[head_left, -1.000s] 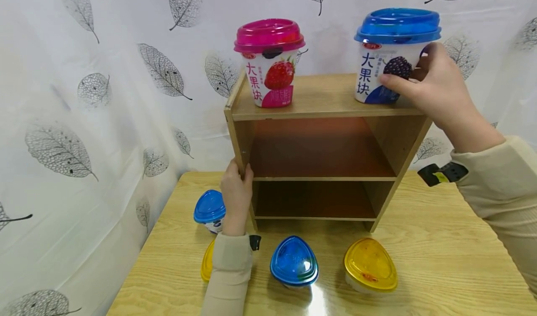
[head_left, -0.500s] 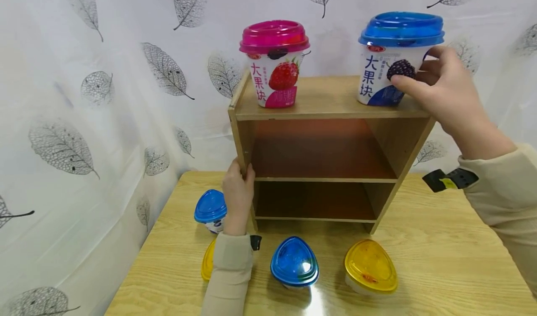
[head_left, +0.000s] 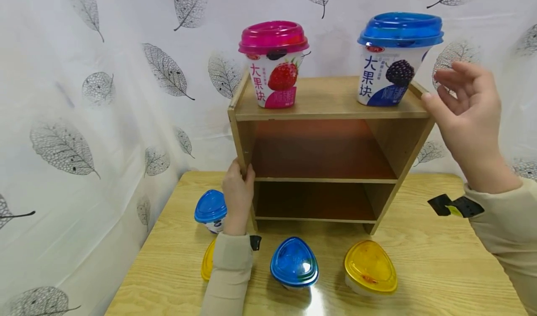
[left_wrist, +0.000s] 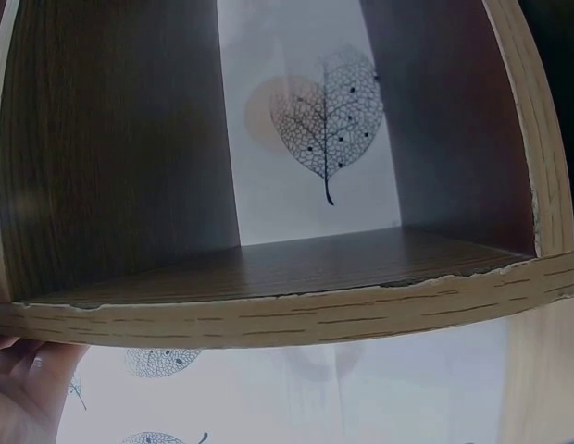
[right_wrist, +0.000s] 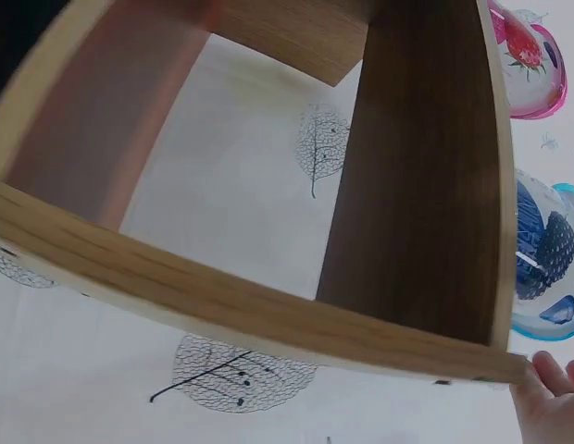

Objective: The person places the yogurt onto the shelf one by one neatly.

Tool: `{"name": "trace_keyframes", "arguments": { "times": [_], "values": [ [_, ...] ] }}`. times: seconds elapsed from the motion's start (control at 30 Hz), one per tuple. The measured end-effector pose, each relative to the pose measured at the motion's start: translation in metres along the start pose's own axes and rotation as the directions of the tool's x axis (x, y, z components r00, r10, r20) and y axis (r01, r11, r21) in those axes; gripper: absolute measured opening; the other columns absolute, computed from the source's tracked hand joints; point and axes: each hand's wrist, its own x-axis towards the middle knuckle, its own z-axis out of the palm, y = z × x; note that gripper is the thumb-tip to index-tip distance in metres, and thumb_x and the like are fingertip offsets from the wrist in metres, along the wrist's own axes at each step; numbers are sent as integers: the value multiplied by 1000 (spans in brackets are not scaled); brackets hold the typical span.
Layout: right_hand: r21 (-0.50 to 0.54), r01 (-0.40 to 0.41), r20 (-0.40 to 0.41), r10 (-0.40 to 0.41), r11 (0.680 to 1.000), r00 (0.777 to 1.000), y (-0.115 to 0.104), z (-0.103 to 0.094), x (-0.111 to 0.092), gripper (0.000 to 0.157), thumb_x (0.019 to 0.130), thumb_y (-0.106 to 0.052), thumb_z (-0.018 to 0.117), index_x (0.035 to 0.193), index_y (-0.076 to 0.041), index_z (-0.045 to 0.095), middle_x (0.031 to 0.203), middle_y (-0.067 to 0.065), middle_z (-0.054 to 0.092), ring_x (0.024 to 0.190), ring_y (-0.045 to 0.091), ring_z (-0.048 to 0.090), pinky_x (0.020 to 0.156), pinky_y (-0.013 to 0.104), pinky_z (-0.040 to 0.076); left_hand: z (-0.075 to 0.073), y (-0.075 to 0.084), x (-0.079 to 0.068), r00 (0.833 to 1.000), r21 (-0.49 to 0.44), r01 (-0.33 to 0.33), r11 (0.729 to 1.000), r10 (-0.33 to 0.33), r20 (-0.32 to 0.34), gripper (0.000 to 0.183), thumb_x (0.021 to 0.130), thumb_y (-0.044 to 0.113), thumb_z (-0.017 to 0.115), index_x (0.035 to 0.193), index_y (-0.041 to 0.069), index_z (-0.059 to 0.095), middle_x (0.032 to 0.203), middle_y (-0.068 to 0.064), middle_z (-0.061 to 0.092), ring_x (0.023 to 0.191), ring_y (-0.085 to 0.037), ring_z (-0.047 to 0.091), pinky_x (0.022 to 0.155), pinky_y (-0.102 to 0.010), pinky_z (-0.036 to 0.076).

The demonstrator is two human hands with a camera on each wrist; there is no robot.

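A small wooden shelf unit [head_left: 329, 94] stands on the table. My left hand [head_left: 238, 190] grips the front edge of its left side panel, thumb in front; in the left wrist view, only part of the left hand [left_wrist: 28, 388] shows at the panel. On top stand two upright yogurt cups: a pink-lidded strawberry one [head_left: 274, 73] at left, and a blue-lidded blackberry one [head_left: 386, 73] at right. My right hand [head_left: 470, 115] is beside the top right corner, apart from the blackberry cup, its fingers loosely bent with nothing between them.
On the table [head_left: 428, 260] before the shelf stand a blue-lidded cup [head_left: 294, 262] and a yellow-lidded cup [head_left: 370, 267]. Left of the shelf are another blue-lidded cup [head_left: 210, 206] and a yellow lid [head_left: 207, 262], partly behind the left forearm. A leaf-patterned curtain [head_left: 105, 134] hangs behind.
My right hand has let go of the blackberry cup and moved right, away from it. The cup stays on the shelf top. My left hand keeps its grip on the panel.
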Motion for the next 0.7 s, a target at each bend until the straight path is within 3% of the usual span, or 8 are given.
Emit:
{"name": "trace_keyframes", "arguments": {
  "times": [0.07, 0.13, 0.23, 0.33, 0.7],
  "values": [
    [38, 30, -38, -28, 999, 999, 4, 0, -6, 50, 78, 3, 56, 124, -4, 39, 115, 4, 48, 112, 17, 44, 96, 24, 30, 0, -1, 0, 1000, -2, 3, 1000, -3, 2, 21, 83, 6, 57, 100, -8, 57, 93, -21, 62, 78, -32, 62, 63, -41, 51],
    [143, 47, -71, -37, 989, 997, 10, 0, -12, 50, 75, 7, 56, 122, -2, 41, 115, 6, 47, 113, 20, 43, 97, 25, 29, 0, -1, 0, 1000, -4, 7, 1000, -7, 7, 22, 84, 7, 57, 100, -8, 57, 94, -21, 62, 79, -31, 62, 63, -40, 51],
    [333, 57, -104, -24, 941, 994, 21, 0, -20, 51, 71, 12, 56, 119, 1, 42, 114, 10, 45, 114, 22, 41, 98, 25, 27, 0, -2, 0, 1000, -2, 11, 1000, -11, 12, 22, 84, 7, 57, 100, -7, 57, 95, -21, 62, 80, -31, 62, 64, -39, 51],
    [448, 54, -116, -2, 892, 993, 34, 0, -28, 52, 69, 15, 55, 118, 2, 41, 114, 12, 42, 114, 24, 39, 99, 24, 26, 0, -2, -1, 1000, -2, 8, 1000, -8, 8, 22, 84, 7, 57, 100, -7, 57, 94, -21, 62, 80, -31, 62, 64, -39, 51],
    [384, -32, -38, 51, 923, 998, 69, 7, -58, 53, 72, 16, 55, 121, 0, 40, 115, 11, 43, 111, 24, 40, 97, 22, 30, 1, -2, -1, 1000, 3, 3, 1000, -3, 3, 22, 84, 8, 57, 99, -8, 57, 93, -21, 63, 79, -31, 62, 63, -39, 51]
  ]
}}
